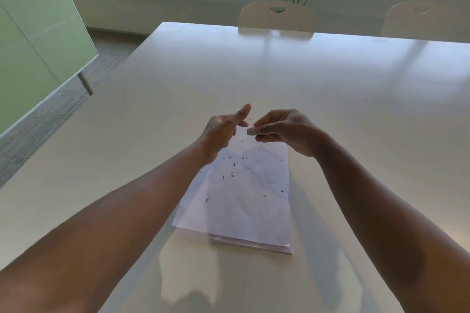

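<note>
Before me, the white table bears one stack of paper sheets, strewn with dark crumbs.

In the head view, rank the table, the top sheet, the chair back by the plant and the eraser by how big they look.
1. table
2. top sheet
3. chair back; it stands far off, so it looks smaller than it likely is
4. eraser, pinched in the right hand
</note>
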Demonstrator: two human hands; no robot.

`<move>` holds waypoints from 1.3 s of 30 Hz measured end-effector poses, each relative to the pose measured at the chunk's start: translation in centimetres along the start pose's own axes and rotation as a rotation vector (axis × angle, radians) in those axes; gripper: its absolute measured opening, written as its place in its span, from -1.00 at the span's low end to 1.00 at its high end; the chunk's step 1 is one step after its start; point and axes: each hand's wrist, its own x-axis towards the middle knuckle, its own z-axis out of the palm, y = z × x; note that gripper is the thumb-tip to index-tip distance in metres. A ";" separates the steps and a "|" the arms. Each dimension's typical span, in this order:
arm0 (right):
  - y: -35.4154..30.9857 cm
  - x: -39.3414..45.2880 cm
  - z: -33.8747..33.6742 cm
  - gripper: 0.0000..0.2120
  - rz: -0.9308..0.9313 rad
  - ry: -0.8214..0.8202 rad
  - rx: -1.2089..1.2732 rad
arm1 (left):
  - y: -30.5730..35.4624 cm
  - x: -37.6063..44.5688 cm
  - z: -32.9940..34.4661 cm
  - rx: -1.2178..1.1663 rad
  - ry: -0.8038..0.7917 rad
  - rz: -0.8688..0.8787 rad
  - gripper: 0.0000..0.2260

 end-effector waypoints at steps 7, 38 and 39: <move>0.3 -0.2 -0.1 -0.85 0.012 0.044 0.090 | -0.4 -0.6 0.7 0.004 -0.169 0.030 -0.60; 2.6 -0.2 1.7 -0.78 0.172 0.139 0.464 | -1.1 -1.5 2.0 -0.298 0.001 -0.004 -0.85; 2.5 -0.2 1.9 -0.78 0.172 0.141 0.468 | -1.0 -1.5 2.1 -0.301 0.025 -0.001 -0.84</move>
